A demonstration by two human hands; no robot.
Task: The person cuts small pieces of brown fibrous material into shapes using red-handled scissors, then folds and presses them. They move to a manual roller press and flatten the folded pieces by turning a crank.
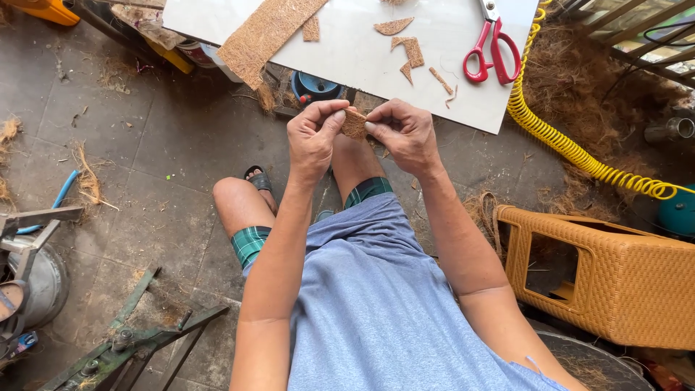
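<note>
**Both hands pinching one little scrap of coir mat**

So the left hand (313, 141) and right hand (405, 134) are up in front of the knees, both gripping the same small brown fibre piece (354, 123). The fingers are closed tight on it from either side, thumbs and forefingers nearly meeting, with the piece held in the air just below the near edge of the white tabletop (347, 51).

Up on the tabletop there's a long strip of the same fibre mat (264, 35) at the left, a few cut-off scraps (409, 49) in the middle, and red-handled scissors (494, 49) off to the right, well apart from the hands.

A yellow coiled hose (572, 148) runs down past the tabletop's right edge and across the floor. A tan woven stool (615, 279) lies tipped on its side just beside the right forearm. Loose fibre is scattered over the grey tiled floor (159, 145), and some metal gear (43, 282) sits at the far left.
</note>
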